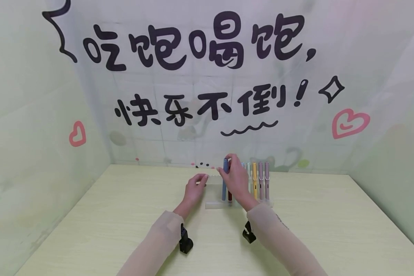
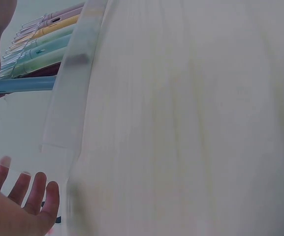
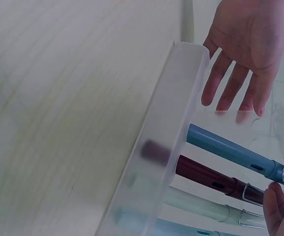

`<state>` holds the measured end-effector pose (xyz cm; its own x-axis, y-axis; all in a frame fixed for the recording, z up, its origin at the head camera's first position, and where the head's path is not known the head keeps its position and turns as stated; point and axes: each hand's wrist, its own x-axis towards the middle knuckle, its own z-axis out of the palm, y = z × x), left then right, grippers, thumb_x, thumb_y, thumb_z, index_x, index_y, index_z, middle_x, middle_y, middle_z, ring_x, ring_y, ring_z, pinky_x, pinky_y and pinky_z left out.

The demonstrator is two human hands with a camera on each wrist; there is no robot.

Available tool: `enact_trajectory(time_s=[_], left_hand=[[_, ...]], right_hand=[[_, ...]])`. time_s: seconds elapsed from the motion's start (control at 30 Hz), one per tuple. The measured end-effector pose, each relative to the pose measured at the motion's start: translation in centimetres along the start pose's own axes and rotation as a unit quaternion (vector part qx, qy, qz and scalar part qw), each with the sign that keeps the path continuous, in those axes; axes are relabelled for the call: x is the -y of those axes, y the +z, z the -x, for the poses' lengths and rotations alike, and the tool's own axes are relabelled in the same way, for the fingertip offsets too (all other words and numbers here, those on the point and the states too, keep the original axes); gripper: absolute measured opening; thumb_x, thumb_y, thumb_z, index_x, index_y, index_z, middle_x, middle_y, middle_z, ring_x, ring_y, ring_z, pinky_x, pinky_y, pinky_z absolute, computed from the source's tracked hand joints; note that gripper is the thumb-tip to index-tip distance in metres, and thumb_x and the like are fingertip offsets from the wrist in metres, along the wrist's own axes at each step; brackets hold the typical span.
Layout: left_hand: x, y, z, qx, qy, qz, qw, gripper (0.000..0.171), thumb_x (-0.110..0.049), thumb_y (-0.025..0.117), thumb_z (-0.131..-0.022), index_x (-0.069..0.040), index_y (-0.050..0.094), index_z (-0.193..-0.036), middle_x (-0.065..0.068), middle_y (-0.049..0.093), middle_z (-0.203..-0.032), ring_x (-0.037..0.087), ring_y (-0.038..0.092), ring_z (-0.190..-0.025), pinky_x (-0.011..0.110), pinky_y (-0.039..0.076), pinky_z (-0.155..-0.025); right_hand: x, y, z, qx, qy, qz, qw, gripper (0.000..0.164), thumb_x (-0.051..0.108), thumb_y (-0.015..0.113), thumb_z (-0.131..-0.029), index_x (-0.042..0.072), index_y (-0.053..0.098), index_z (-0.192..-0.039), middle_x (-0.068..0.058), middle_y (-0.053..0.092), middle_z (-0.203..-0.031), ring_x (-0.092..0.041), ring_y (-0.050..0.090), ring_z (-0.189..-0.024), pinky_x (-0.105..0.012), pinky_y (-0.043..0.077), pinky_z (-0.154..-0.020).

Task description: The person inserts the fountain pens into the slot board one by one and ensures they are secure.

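A clear pen stand (image 1: 212, 205) with a frosted base (image 3: 169, 93) stands near the back wall. My right hand (image 1: 237, 180) pinches a blue pen (image 3: 230, 150) near its clipped cap. The pen is upright, its lower end at the base's edge; whether it sits in a slot I cannot tell. Beside it stands a dark red pen (image 3: 205, 177), partly behind the right fingers. Farther right are pale green, light blue, yellow (image 1: 255, 180) and purple pens (image 1: 267, 182). My left hand (image 1: 194, 189) holds the stand's left end, fingertips behind the clear panel.
The pale wooden table (image 1: 124, 214) runs back to a printed fabric wall (image 1: 193, 84) with black lettering. Similar fabric walls rise on both sides. A black wrist camera (image 1: 185, 239) hangs below the left sleeve, another (image 1: 249, 232) below the right.
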<state>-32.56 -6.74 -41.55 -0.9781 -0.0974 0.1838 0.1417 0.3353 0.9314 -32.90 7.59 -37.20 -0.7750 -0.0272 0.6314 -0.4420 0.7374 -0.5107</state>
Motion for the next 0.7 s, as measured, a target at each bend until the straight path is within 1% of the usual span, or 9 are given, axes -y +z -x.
enact_trajectory(time_s=[0.1, 0.27, 0.4, 0.7], left_hand=[[0.0, 0.0, 0.0, 0.002, 0.002, 0.000, 1.0000, 0.029, -0.025, 0.048, -0.092, -0.003, 0.059, -0.106, 0.011, 0.058, -0.101, 0.023, 0.058, -0.084, 0.035, 0.045, -0.075], [0.0, 0.0, 0.1, 0.003, -0.003, -0.001, 1.0000, 0.029, -0.025, 0.047, -0.092, -0.003, 0.059, -0.107, 0.011, 0.058, -0.102, 0.024, 0.058, -0.085, 0.036, 0.045, -0.077], [0.1, 0.1, 0.2, -0.001, -0.005, -0.004, 1.0000, 0.029, -0.026, 0.048, -0.092, -0.004, 0.059, -0.107, 0.011, 0.058, -0.102, 0.023, 0.058, -0.085, 0.036, 0.045, -0.077], [0.2, 0.1, 0.5, -0.003, -0.003, -0.002, 1.0000, 0.029, -0.027, 0.048, -0.092, -0.005, 0.059, -0.107, 0.010, 0.058, -0.102, 0.023, 0.058, -0.085, 0.035, 0.045, -0.076]], right_hand=[[0.0, 0.1, 0.1, 0.009, 0.006, -0.004, 1.000, 0.041, 0.020, 0.070, -0.076, 0.009, 0.044, -0.105, 0.000, 0.048, -0.075, -0.013, 0.044, -0.055, -0.024, 0.037, -0.043], [0.1, 0.1, 0.4, 0.031, 0.013, 0.006, 0.999, 0.041, 0.022, 0.069, -0.077, 0.010, 0.044, -0.106, 0.000, 0.049, -0.076, -0.012, 0.044, -0.055, -0.023, 0.037, -0.043], [0.1, 0.1, 0.7, 0.041, 0.009, 0.011, 0.999, 0.041, 0.023, 0.069, -0.077, 0.010, 0.045, -0.107, 0.001, 0.049, -0.076, -0.011, 0.045, -0.055, -0.022, 0.038, -0.042], [0.0, -0.2, 1.2, 0.048, -0.008, 0.013, 0.999, 0.038, 0.024, 0.069, -0.077, 0.009, 0.047, -0.104, 0.002, 0.048, -0.075, -0.011, 0.045, -0.057, -0.022, 0.038, -0.045]])
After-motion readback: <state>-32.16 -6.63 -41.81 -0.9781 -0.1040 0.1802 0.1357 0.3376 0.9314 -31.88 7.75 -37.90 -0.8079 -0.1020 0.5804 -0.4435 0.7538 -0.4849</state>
